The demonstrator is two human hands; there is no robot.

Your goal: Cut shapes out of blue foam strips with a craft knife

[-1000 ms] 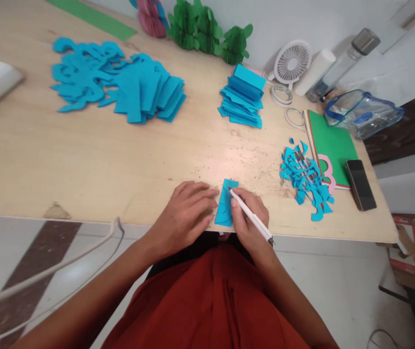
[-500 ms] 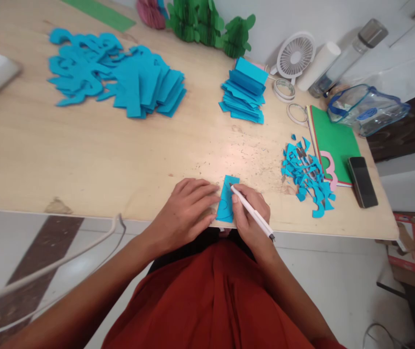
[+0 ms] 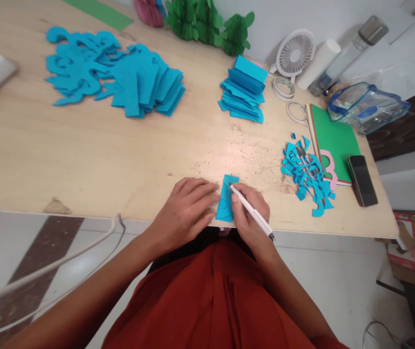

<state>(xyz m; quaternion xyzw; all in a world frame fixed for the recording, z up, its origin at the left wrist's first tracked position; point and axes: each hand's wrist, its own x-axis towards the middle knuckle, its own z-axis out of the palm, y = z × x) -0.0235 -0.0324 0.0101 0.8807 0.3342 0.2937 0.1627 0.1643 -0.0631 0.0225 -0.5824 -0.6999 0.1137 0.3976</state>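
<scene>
A small blue paper strip (image 3: pixel 225 206) with curved dark lines lies at the table's front edge. My right hand (image 3: pixel 251 208) grips a white pen (image 3: pixel 253 212), its tip on the upper part of the strip. Flat on the table, fingers stretched toward the strip's left edge, rests my left hand (image 3: pixel 189 206); it holds nothing. Blue scraps (image 3: pixel 305 172) are heaped to the right. Farther back is a stack of folded blue papers (image 3: pixel 244 92), and at the back left a large pile of blue cut pieces (image 3: pixel 80 68) beside more blue papers (image 3: pixel 145 82).
On the right are a green sheet stack (image 3: pixel 334 138), a pink cutout (image 3: pixel 329 167), a phone (image 3: pixel 362 180), tape rolls (image 3: pixel 283 88) and a clear bag (image 3: pixel 369 109). A fan (image 3: pixel 295 54), a bottle (image 3: pixel 349 55) and green paper shapes (image 3: pixel 207 24) stand behind. A cable (image 3: pixel 116 220) hangs at front left.
The view has shifted very slightly. Both hands, the pen and the strip keep nearly the same places.
</scene>
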